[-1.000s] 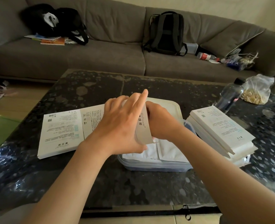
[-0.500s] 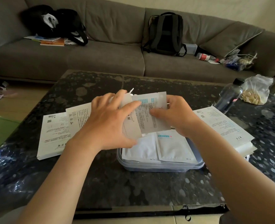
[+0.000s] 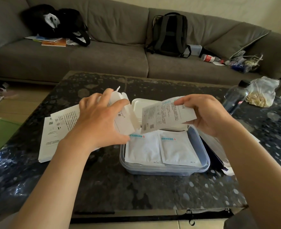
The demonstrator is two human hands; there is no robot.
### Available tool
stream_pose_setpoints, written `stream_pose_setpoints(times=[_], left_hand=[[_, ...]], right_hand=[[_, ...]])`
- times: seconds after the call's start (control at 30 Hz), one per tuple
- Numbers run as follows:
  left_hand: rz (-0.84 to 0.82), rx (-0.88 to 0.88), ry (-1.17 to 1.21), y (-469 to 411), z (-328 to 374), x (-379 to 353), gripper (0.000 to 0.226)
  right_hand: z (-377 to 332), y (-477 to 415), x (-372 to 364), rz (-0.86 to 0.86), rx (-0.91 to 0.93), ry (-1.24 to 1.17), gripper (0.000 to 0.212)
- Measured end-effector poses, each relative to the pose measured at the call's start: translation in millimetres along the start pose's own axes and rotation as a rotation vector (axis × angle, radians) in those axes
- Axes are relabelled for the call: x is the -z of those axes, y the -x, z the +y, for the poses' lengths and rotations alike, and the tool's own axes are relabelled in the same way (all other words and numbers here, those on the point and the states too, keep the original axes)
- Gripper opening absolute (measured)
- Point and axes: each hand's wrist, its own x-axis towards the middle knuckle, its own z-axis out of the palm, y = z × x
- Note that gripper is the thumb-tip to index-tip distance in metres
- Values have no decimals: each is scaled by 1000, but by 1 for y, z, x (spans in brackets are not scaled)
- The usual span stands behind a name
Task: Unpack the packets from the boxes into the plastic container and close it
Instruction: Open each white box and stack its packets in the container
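A clear plastic container stands mid-table with two white packets lying side by side in it. Its white lid lies just behind. My left hand grips an opened white box with its flap up, left of the container. My right hand pinches a stack of printed white packets, fully out of the box and held tilted over the container's back edge. Flat white boxes lie to the left. More boxes lie to the right, mostly hidden by my right arm.
The dark speckled table carries a dark bottle and a plastic bag at the far right. Behind stands a grey sofa with a backpack and a black bag.
My right hand has pulled the packets out of the box and moved them right over the container. My left hand has shifted the opened box to the left.
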Motion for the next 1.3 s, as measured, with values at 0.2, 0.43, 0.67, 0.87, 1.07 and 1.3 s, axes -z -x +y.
stream_pose_setpoints(times=[0.2,0.43,0.67,0.87,1.07,1.3], left_hand=[[37,27,7,1,-3,2,104],[49,19,16,0,-3,0,104],[32,21,36,1,-6,1,102],[27,22,39,-1,-4,-1,103],[25,17,43,-1,-4,-1,103],[23,23,44,-1,-3,-1,104]], right_hand=[[-1,0,20,-225,38,42,14],[-4,-9,9,-250,-51,312,16],[23,-33,-33,-163,-173,675,22],[41,-36,-58,-84,-267,595,19],[45,-34,-69,13,-318,449,18],[42,-29,-79,-20,-313,449,22]])
